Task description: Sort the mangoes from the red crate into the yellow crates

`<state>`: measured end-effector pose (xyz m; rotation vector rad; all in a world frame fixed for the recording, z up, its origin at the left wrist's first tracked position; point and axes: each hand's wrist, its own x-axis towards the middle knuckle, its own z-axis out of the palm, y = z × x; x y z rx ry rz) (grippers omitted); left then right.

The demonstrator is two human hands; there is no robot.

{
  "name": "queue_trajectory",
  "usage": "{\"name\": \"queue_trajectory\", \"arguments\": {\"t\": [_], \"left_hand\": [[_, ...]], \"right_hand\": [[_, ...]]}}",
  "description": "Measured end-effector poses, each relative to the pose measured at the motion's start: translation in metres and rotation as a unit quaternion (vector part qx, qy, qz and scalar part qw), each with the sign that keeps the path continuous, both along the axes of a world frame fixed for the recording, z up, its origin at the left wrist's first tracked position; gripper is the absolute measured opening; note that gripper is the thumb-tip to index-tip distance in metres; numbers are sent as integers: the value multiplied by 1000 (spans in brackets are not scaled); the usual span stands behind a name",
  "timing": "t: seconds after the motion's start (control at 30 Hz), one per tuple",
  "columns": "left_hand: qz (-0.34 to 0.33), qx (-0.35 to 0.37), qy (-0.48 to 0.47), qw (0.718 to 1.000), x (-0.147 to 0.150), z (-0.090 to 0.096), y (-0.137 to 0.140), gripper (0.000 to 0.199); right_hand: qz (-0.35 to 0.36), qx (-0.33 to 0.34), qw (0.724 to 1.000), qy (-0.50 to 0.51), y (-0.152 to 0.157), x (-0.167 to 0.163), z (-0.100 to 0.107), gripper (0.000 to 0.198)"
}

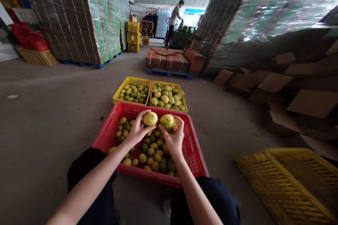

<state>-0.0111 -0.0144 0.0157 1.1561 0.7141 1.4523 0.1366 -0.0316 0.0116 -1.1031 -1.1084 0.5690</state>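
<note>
My left hand (138, 128) grips a yellow lemon (150, 118) between thumb and fingers. In my right hand (174, 135) is a second lemon (167, 122), greener than the first. Both fruits are held up side by side, a small gap apart, above a red plastic crate (194, 147). Inside that crate lie many yellow and green lemons (155, 156), partly hidden by my hands and forearms. Just beyond its far edge stand two yellow crates, a left one (115, 95) with smaller, greener lemons and a right one (185, 107) with larger, paler ones.
A yellow crate (274, 172) sits at right. Cardboard boxes (311, 103) are heaped behind it. Strapped cartons on a blue pallet (169, 74) stand ahead, between tall wrapped stacks (105, 17). A person (173, 21) stands in the background near stacked yellow crates (133, 37).
</note>
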Motion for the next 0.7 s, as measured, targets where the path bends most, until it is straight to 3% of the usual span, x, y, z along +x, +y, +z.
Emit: {"name": "queue_trajectory", "arguments": {"t": [0.13,0.33,0.43,0.57,0.7], "left_hand": [[-5,-18,-43,999,2,9,-6,56],[-84,-162,-203,962,0,13,-7,56],[-116,-195,-246,942,0,9,-6,44],[-143,-255,-303,907,2,1,-6,37],[-115,-328,-374,860,3,-2,-7,29]], "right_hand": [[23,8,998,62,-5,-2,5,55],[134,-50,957,251,-3,1,12,45],[193,-125,897,377,0,0,12,27],[253,-211,806,491,0,-6,5,33],[251,-223,759,558,0,-9,-3,29]]}}
